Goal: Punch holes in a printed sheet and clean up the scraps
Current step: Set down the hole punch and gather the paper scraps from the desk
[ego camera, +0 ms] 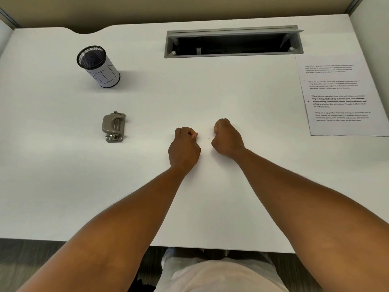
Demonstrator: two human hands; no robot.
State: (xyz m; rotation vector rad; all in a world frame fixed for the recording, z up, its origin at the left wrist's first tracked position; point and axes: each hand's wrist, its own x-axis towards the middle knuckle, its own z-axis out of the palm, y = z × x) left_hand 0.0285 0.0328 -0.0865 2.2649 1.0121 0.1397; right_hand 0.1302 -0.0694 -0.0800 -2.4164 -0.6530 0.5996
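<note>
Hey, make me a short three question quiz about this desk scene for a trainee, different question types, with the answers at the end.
1. True or false: the hole punch lies on the printed sheet.
2. Which side of the desk holds the mesh cup labelled BIN: A) the person's left, B) the person's right, C) the centre?
3. Fill in: a tiny paper scrap lies between the left hand and the ____ hand.

Key: 1 false, the punch sits apart on bare desk; 2 A; 3 right.
</note>
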